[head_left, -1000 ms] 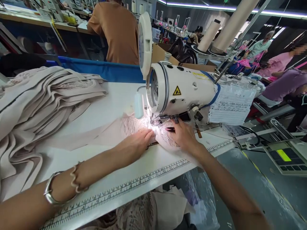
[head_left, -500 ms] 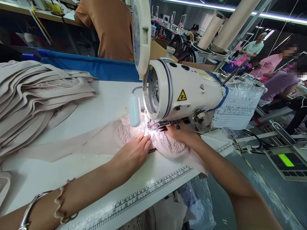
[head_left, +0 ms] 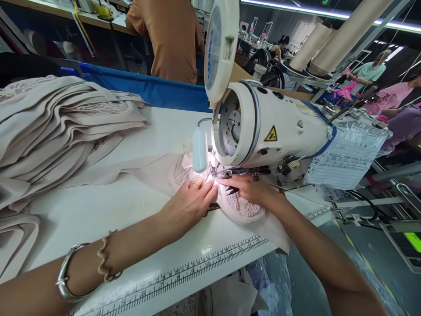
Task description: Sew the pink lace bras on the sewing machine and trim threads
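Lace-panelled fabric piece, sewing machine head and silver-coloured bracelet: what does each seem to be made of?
Lace-panelled fabric piece: soft, matte cloth with openwork lace; fibre unclear.
Sewing machine head: probably painted metal, given its smooth, glossy off-white casing.
Silver-coloured bracelet: likely polished metal, judging by its bright reflections; plating can't be ruled out.

Ruler numerals (head_left: pixel 178 278) and one yellow warning triangle (head_left: pixel 271 134).
Along the near edge of the white sewing table (head_left: pixel 95 208), I read 5, 6, 7, 8, 9, 10 and 12 on a black-marked scale (head_left: pixel 185 277). The triangle, with its black pictogram, sits on the sewing machine (head_left: pixel 292 131); handwriting on the paper sheet (head_left: pixel 345 153) is too small to make out.
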`<action>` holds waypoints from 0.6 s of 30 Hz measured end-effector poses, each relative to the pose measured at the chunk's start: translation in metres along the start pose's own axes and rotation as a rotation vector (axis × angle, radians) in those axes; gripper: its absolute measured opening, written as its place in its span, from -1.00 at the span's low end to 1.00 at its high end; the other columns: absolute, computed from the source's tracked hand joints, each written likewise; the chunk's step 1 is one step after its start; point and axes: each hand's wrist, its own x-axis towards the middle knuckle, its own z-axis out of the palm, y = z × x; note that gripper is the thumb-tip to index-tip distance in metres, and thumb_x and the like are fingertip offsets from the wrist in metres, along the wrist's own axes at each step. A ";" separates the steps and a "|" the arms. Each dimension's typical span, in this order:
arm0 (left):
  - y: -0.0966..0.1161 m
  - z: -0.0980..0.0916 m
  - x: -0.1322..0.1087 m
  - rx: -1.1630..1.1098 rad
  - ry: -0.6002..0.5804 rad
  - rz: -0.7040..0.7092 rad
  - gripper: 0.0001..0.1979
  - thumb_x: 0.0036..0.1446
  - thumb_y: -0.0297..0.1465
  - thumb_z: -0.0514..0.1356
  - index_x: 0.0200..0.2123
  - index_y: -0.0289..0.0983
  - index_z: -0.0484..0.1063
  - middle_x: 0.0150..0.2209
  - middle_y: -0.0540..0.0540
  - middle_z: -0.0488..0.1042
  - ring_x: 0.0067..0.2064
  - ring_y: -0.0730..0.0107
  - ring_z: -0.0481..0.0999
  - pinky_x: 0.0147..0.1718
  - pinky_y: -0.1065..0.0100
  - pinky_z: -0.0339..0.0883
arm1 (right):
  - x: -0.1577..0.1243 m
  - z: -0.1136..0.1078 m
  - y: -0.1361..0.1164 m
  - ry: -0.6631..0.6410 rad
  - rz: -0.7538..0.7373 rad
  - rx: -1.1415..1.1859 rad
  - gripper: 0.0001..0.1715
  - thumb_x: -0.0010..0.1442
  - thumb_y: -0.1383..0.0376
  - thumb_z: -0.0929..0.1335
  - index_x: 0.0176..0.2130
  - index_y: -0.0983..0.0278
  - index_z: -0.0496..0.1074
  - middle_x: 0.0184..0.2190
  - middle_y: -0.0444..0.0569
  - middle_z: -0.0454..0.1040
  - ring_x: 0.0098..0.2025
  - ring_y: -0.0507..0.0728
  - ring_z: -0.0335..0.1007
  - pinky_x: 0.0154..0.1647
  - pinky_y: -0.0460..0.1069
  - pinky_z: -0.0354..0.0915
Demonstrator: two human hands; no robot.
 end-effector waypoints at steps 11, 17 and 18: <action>-0.025 0.007 0.001 -0.187 0.049 -0.075 -0.53 0.22 -0.70 0.00 0.08 -0.24 0.43 0.06 -0.14 0.54 -0.17 0.18 0.41 -0.30 0.24 0.15 | -0.002 0.007 -0.008 -0.037 0.038 -0.019 -0.23 0.12 0.59 0.16 0.21 0.14 0.40 -0.21 -0.05 0.56 -0.25 0.10 0.38 -0.35 -0.04 0.18; -0.038 0.012 0.002 -0.326 0.093 -0.093 -0.53 0.26 -0.65 -0.08 0.00 -0.23 0.52 -0.05 -0.15 0.59 -0.11 0.16 0.45 -0.29 0.23 0.24 | -0.003 -0.001 -0.019 -0.079 0.151 0.007 -0.52 0.10 0.52 0.25 -0.05 0.14 0.45 -0.19 -0.04 0.56 -0.27 0.14 0.37 -0.48 -0.03 0.05; -0.040 0.013 0.002 -0.326 0.098 -0.091 -0.54 0.27 -0.63 -0.08 0.01 -0.22 0.52 -0.07 -0.15 0.59 -0.10 0.15 0.45 -0.28 0.23 0.25 | -0.002 -0.002 -0.021 -0.090 0.172 0.038 -0.57 0.11 0.50 0.26 -0.08 0.15 0.44 -0.21 -0.04 0.56 -0.30 0.13 0.36 -0.48 -0.04 0.03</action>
